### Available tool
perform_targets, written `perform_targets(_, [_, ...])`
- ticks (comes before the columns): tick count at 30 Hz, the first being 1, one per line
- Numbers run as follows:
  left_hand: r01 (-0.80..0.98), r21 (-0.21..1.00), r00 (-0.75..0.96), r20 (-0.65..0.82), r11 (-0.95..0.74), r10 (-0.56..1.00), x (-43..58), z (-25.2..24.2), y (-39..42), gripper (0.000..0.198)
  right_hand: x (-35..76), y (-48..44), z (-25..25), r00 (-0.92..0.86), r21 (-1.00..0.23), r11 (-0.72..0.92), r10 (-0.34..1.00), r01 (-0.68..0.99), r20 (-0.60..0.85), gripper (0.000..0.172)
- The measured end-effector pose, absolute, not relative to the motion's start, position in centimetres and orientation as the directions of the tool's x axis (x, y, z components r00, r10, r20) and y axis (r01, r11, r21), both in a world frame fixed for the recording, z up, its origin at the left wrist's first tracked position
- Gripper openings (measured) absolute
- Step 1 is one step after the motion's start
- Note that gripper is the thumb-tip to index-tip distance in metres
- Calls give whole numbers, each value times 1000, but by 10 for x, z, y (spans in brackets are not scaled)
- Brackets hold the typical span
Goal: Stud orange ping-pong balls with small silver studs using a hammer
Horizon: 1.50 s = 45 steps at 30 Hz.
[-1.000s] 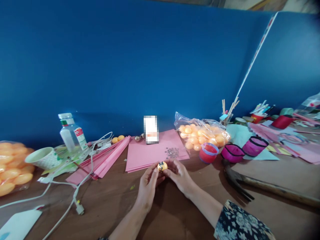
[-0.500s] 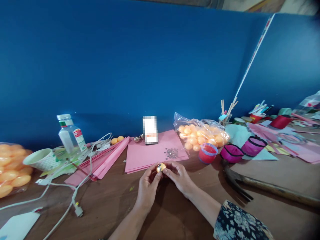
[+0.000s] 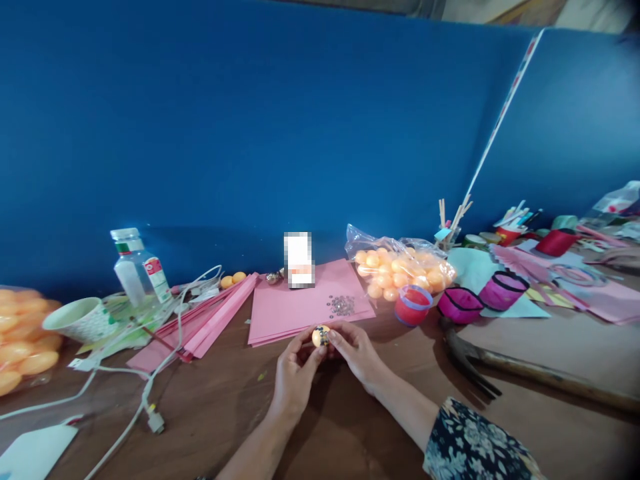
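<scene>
An orange ping-pong ball with small dark and silvery pieces on its surface is held between both hands, just above the table's middle. My left hand is closed round its left side, thumb below. From the right, my right hand grips it too, with the thumb pressed against the small pieces. Right behind the hands lies a stack of pink paper sheets. Small metallic bits are scattered on its right part. The undersides of the fingers are hidden.
A clear bag of orange balls and a tub of red stuff stand behind to the right. A hammer lies at right. White cables, a glass bottle and a paper cup are at left.
The ball has turned slightly in the fingers, so more of the small dark pieces show. Both hands keep their hold; the view has shifted a little.
</scene>
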<state>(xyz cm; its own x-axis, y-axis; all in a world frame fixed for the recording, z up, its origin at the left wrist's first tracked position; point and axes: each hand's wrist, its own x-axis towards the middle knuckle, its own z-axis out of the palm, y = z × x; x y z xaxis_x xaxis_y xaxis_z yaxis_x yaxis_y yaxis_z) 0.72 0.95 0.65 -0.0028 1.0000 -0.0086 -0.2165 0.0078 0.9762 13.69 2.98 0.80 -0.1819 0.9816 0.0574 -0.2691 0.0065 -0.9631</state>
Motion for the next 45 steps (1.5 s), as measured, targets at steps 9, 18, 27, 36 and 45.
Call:
perform_targets(9, [-265,964,-12,26,-28,1000,7,7,10,53,135,29,9,-211,-958,-13,976,-287,50,29])
perform_targets(18, [-191,981,-78,-31,15,996,7,7,11,48,187,61,12,119,-812,287,910,508,396,19])
perform_targets(27, [-215,976,-73,4,-19,997,8,8,8,46,193,72,1,-88,-409,285,895,867,438,21])
perform_targets(36, [-226,974,-85,-13,-6,996,9,11,9,47,192,73,2,-35,-426,243,898,871,439,14])
perform_targets(45, [-233,972,-95,-1,-21,995,8,11,9,49,180,59,6,60,-720,376,864,583,500,12])
